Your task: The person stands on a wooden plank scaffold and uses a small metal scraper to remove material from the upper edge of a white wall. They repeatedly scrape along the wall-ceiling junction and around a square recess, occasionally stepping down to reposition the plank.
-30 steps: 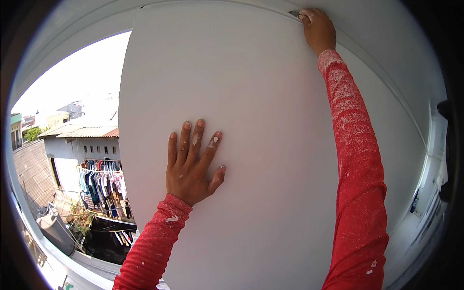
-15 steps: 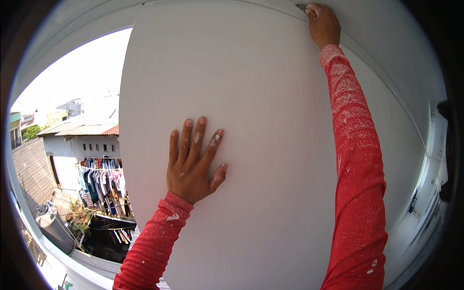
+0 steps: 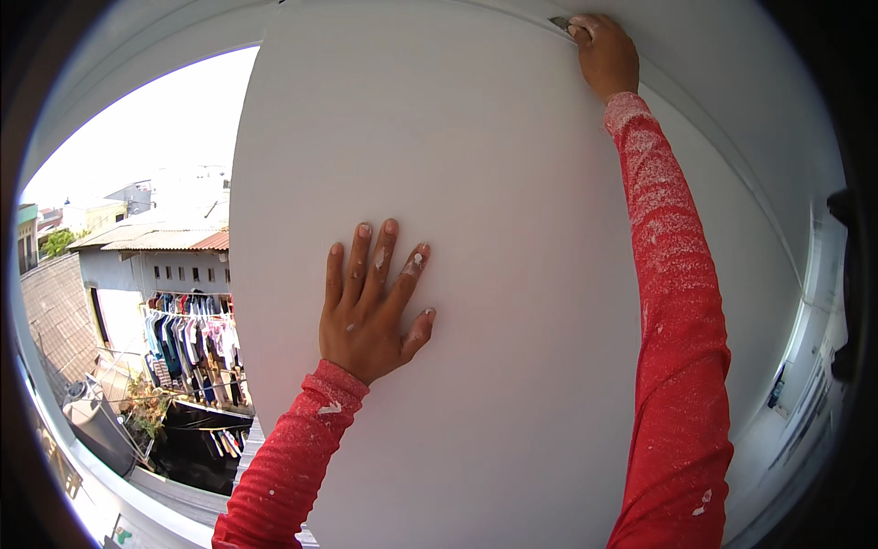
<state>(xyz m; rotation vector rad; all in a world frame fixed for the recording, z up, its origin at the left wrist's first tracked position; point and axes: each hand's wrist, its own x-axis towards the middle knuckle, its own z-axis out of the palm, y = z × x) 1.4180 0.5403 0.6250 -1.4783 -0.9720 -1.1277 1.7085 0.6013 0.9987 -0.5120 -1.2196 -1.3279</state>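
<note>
My left hand [image 3: 370, 306] lies flat against a smooth white wall panel [image 3: 512, 302], its fingers spread and flecked with white paste. High at the top right, my right hand [image 3: 608, 55] is closed around a small putty knife [image 3: 559, 23]. Only the knife's grey blade tip shows, pointing left; the handle is hidden in my fist. The blade is at the seam where the panel meets the white ceiling trim [image 3: 494, 11]. White dust and paste spots cover both red sleeves.
Left of the panel is an open gap with a white ledge [image 3: 155, 517] below it. Outside are roofs, a house with hanging clothes [image 3: 192, 339] and a grey water tank [image 3: 96, 425]. A small dark blue object [image 3: 777, 389] stands at the far right.
My right hand has slid slightly left along the top seam, and more of the blade shows. My left hand stays flat on the panel. The view has shifted a little.
</note>
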